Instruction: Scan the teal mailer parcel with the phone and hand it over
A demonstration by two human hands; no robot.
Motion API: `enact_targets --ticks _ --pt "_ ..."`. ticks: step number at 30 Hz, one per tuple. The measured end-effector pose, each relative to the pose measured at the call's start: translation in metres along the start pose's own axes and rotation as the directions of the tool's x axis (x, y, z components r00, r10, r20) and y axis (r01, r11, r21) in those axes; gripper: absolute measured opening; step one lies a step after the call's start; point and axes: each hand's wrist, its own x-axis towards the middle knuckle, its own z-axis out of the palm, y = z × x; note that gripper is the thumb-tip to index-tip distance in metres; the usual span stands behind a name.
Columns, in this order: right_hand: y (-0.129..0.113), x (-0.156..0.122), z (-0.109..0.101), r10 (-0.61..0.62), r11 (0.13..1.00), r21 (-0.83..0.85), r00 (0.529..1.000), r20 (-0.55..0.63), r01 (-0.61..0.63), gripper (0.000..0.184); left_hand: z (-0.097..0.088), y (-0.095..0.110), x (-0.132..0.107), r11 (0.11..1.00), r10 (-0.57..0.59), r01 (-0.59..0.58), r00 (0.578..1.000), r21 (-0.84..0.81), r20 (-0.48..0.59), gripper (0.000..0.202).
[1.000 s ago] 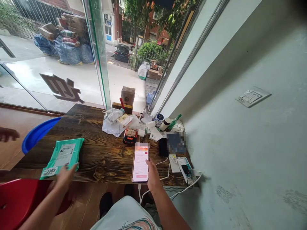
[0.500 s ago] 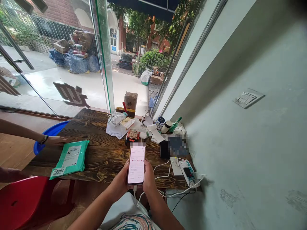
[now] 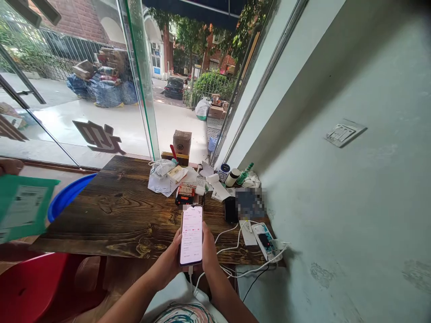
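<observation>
A: Phone, screen lit, is held upright over the near edge of the wooden table; it is clasped between the left hand and the right hand, fingers curled round its two long edges. A white cable is plugged into its lower end.

B: What is changed against the picture half a second earlier?

A: The two-handed grip is kept as it was. The green parcel, then flat on the left part of the table, is now lifted clear of it at the left edge of the view, held by another person's hand, of which only a small part is shown. The board beneath is left bare.

B: And the things around?

A: A blue basin is seen beyond the table's left end. Papers, an orange-and-black device and a dark second phone are grouped at the far side; a white power strip is laid at the right.
</observation>
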Motion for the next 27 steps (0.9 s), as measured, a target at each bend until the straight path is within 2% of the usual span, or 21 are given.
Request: enact_targets --ticks 2,5,8,12,18,22,27 --pt "-0.001 -0.003 -0.002 -0.097 0.991 -0.09 0.995 0.031 0.099 0.055 0.004 0.003 -0.001 1.0 -0.016 0.016 0.999 0.021 -0.035 0.076" --pt "-0.001 -0.004 -0.005 -0.193 0.965 -0.168 0.978 0.075 0.203 0.048 0.007 0.006 -0.002 0.999 -0.001 0.002 1.0 0.034 -0.028 0.073" --pt "0.0 -0.003 -0.006 -0.148 0.976 -0.142 0.981 0.126 0.165 0.041 0.005 0.005 -0.002 0.999 -0.005 0.007 0.999 0.042 -0.042 0.072" --pt "-0.001 -0.002 -0.004 -0.068 0.993 -0.08 0.98 0.188 0.084 0.046 -0.002 0.002 0.0 0.999 0.006 -0.005 1.0 0.037 -0.028 0.068" --pt "0.0 -0.005 -0.001 -0.076 0.993 -0.088 0.993 0.085 0.084 0.05 -0.002 0.001 -0.003 0.998 0.044 -0.043 0.999 0.046 -0.029 0.068" --pt "0.002 -0.005 -0.002 -0.062 0.997 -0.036 0.994 0.085 0.066 0.053 -0.005 -0.001 -0.003 0.996 0.073 -0.072 0.997 0.054 -0.006 0.067" --pt "0.004 -0.003 -0.003 -0.07 0.993 -0.089 0.994 0.087 0.077 0.052 -0.011 -0.005 -0.002 0.997 0.071 -0.072 0.997 0.023 0.042 0.065"
